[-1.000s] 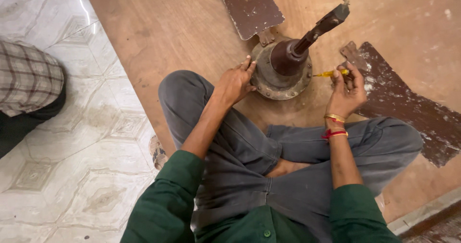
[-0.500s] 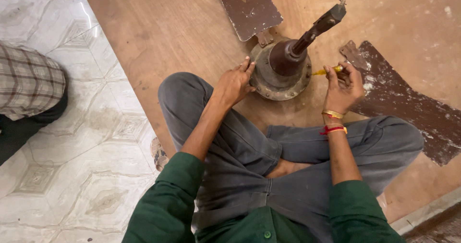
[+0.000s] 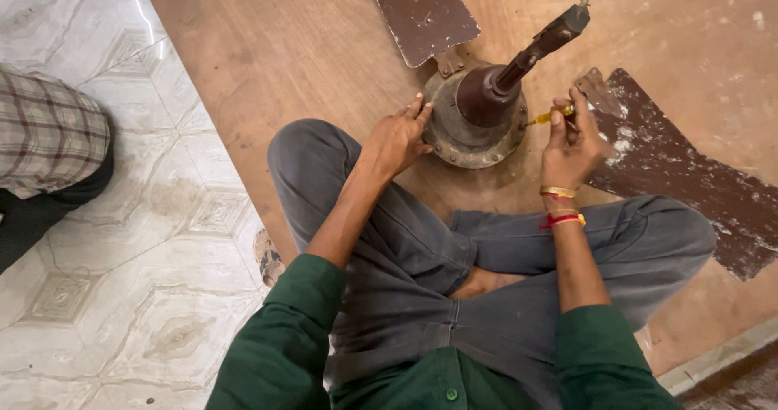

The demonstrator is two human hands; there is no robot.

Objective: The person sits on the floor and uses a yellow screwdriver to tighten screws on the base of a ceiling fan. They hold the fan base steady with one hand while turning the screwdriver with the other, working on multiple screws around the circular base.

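The fan motor (image 3: 476,126) is dull, rusty metal, its rim pitted and rough, with a smoother dark brown cap on top. From it rises a matt metal rod (image 3: 545,44). The screwdriver (image 3: 553,116) to the right of the motor has a glossy yellow plastic handle. Blades (image 3: 421,9) beside the motor are dark brown painted metal, chipped and dusty. Under the motor lies a matt, scuffed wooden board (image 3: 308,45); left of it, glossy patterned floor tiles (image 3: 97,256).
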